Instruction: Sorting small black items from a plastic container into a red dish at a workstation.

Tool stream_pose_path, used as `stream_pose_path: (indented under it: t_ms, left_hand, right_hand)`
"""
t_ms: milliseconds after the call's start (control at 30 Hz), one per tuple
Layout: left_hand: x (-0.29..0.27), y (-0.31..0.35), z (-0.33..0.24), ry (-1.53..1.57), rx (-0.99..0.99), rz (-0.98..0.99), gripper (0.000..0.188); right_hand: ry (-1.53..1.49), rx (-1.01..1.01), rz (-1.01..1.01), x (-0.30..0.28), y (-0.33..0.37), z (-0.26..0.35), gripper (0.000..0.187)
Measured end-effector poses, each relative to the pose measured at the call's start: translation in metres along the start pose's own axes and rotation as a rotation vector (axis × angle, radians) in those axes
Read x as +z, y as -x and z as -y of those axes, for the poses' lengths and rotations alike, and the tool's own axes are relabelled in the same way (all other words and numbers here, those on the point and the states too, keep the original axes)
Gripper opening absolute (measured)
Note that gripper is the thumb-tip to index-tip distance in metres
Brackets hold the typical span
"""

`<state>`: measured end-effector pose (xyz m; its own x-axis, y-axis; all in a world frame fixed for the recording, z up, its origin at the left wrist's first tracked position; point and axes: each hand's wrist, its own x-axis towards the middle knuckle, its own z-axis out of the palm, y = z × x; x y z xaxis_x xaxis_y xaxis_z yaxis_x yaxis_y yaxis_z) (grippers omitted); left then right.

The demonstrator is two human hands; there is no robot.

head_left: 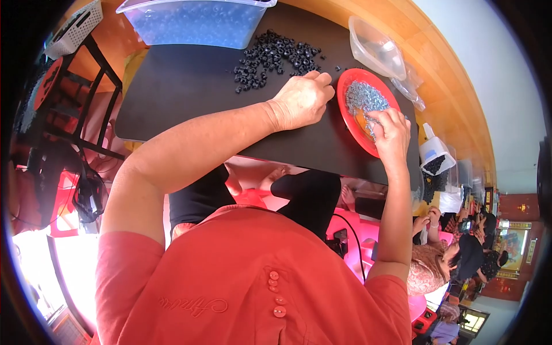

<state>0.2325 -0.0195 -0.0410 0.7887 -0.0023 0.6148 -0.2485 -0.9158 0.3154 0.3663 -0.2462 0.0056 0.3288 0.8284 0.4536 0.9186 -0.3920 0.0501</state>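
Observation:
My left hand [305, 99] is closed over the dark table, its fingers curled together; whatever lies in them is hidden. Just beyond it spreads a loose heap of small black ring-like plastic parts [276, 54]. To the right lies a red plate [347, 115] with a pile of small silvery metal pieces [366, 96], too fine to make out singly. My right hand [392, 135] reaches over the plate's near right rim. Its fingertips are pinched together among the silvery pieces, and what they grip cannot be seen.
A clear tub of bluish contents [195, 23] stands at the table's [178, 86] far left. An empty clear container [376, 49] is beyond the plate. At right, a white tub [435, 155] holds black parts. Another person [431, 264] sits to the right; a black-framed stand [100, 92] is left.

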Motion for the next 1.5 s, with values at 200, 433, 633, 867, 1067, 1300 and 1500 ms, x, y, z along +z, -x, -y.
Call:
stream_pose_path:
  t_ms: [200,433,633,867,1067,1300,1500]
  left_hand:
    - [0.004,0.000,0.004,0.045,0.019,-0.057,0.017]
    - [0.005,-0.001,0.003,0.045,0.038,-0.068,0.018]
    - [0.005,-0.003,0.001,0.040,0.023,-0.088,0.015]
    - [0.007,-0.003,0.003,0.059,0.041,-0.152,0.028]
    - [0.007,-0.005,0.010,0.197,-0.012,-0.186,0.017]
    - [-0.004,-0.013,0.009,0.650,-0.288,-0.139,0.019]
    - [-0.021,-0.017,0.006,0.966,-0.599,-0.009,0.020]
  right_hand:
    - [0.074,-0.011,0.045,0.001,0.007,-0.004,0.022]
    - [0.047,-0.022,0.055,0.001,0.008,0.004,0.018]
    - [0.073,-0.049,0.098,0.000,0.007,0.008,0.015]
    - [-0.106,0.005,0.207,-0.008,0.003,0.022,0.009]
    - [-0.306,0.127,0.278,-0.019,0.006,0.026,0.011]
    - [-0.631,0.278,0.194,-0.016,0.023,0.029,0.018]
    - [-0.546,0.185,0.031,-0.010,0.027,0.037,0.012]
